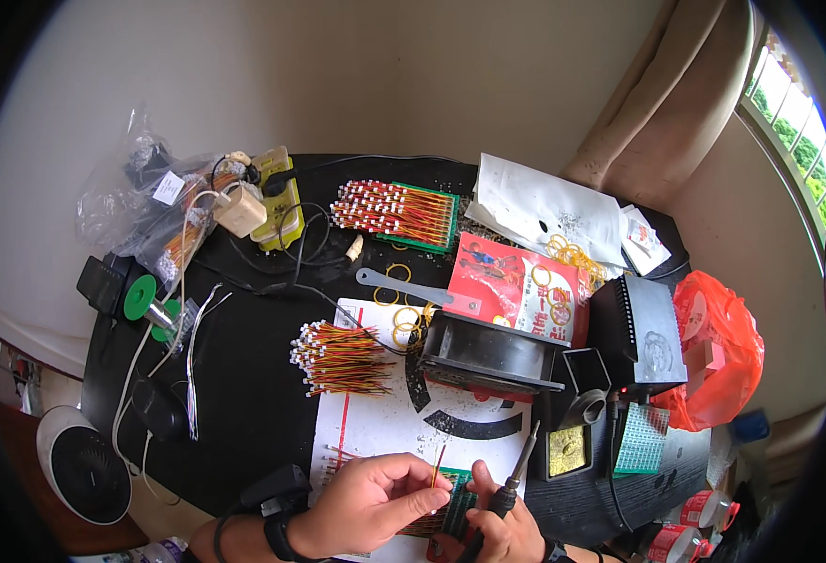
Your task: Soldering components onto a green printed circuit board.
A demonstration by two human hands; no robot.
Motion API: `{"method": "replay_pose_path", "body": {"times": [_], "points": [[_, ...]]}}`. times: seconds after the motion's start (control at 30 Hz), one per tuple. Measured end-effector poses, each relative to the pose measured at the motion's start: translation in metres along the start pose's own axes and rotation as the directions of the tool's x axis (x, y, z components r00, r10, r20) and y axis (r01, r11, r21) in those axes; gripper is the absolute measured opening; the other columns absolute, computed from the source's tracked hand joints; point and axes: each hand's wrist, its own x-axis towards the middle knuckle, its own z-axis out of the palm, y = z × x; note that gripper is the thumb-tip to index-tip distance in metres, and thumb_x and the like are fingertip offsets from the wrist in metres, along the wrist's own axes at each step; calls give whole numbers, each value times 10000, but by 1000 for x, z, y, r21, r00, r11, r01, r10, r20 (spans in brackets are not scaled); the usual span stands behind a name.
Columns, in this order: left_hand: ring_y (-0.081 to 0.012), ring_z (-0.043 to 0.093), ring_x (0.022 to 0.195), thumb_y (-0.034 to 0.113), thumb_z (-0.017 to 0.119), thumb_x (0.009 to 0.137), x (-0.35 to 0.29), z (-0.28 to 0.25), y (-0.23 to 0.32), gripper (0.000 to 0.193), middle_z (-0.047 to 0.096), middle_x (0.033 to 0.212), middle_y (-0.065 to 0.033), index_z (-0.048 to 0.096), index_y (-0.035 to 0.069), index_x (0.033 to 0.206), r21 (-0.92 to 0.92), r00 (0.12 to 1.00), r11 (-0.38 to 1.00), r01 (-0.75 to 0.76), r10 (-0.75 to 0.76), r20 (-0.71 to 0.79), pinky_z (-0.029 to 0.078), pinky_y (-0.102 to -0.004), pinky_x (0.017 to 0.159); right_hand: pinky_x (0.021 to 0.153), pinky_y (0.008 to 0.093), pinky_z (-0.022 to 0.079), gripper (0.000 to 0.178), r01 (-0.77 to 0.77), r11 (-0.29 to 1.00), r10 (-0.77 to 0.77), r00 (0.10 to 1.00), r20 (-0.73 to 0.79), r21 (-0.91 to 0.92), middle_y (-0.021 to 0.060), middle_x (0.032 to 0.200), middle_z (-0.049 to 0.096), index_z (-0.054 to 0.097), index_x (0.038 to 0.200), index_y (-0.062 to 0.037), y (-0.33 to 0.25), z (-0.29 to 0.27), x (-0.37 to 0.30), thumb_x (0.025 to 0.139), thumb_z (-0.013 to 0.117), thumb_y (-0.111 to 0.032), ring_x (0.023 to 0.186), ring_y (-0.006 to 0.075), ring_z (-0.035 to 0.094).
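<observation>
My left hand is closed in a pinch on a short wire lead of red and yellow strands, whose ends point up. My right hand is wrapped round a soldering iron, its metal tip slanting up and away. Between and below both hands lies a green circuit board, partly hidden by my fingers, with more wire leads along its left side. Board and hands are over a white printed sheet at the table's near edge. Farther off on that sheet rests a pile of wire leads with white connectors.
A black fan stands beyond my hands. Right of it are an iron holder with a yellow sponge, a black soldering station and a red plastic bag. A wired board lies farther back; a solder spool and cables are left.
</observation>
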Motion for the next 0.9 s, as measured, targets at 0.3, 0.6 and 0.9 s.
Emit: {"method": "replay_pose_path", "body": {"times": [0.3, 0.6, 0.9], "points": [[-117, 720, 995, -46, 747, 999, 1, 1, -4, 244, 741, 1100, -73, 692, -41, 1237, 51, 995, 994, -97, 96, 31, 621, -269, 903, 1000, 592, 556, 590, 1, 1000, -2, 1000, -22, -4, 530, 1461, 479, 448, 1299, 65, -1, -4, 5, 894, 841, -106, 1161, 596, 667], [-167, 733, 1075, -101, 709, 993, 0, 9, 2, 558, 756, 1154, -152, 486, -38, 1501, 0, 996, 996, -84, 84, 5, 614, -305, 974, 950, 557, 583, 570, 35, 997, -37, 999, -22, -64, 515, 1424, 524, 454, 1284, 78, -2, -6, 9, 929, 839, -149, 1086, 558, 696], [-175, 740, 1070, -12, 595, 1088, 1, 3, -2, 335, 782, 1196, -215, 534, -50, 1415, 108, 990, 987, -117, 124, -61, 587, -310, 991, 955, 553, 581, 569, 16, 999, -16, 1000, -18, -34, 506, 1451, 509, 443, 1282, 67, 1, -5, 6, 913, 836, -116, 1111, 561, 687]]}}
